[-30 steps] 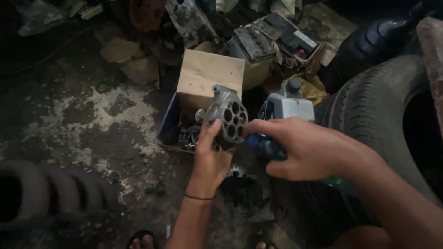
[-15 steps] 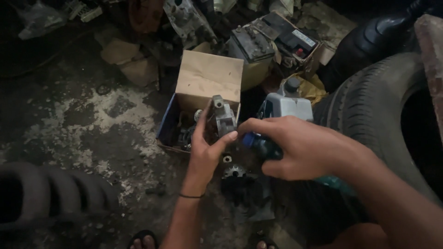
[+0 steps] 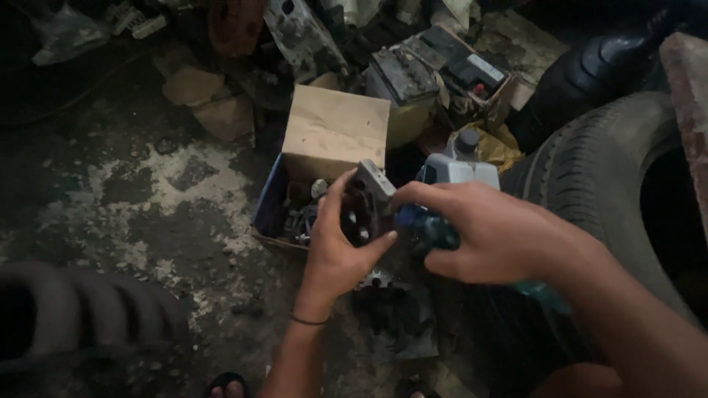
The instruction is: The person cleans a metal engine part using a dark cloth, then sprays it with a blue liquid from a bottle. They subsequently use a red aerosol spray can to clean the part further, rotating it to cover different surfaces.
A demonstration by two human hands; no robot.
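My left hand [image 3: 335, 247] holds a round grey metal part with holes [image 3: 365, 203] in front of me, its holed face turned toward my right hand. My right hand [image 3: 490, 232] grips a blue bottle [image 3: 431, 227], whose end sits close to the metal part. Both hands hover over an open cardboard box [image 3: 332, 133] with small parts inside, standing on the stained concrete floor. Its flap stands upright behind the metal part.
A large tyre [image 3: 605, 184] stands at the right, another dark tyre [image 3: 66, 317] lies at the lower left. A grey plastic jug [image 3: 457, 166] sits behind my hands. Old batteries [image 3: 435, 70] and scrap fill the back. Dark greasy parts [image 3: 391, 309] lie on the floor below my hands.
My left hand has turned the metal part, so its holed face no longer points at me but sideways toward the blue bottle. My right hand has stayed in place.
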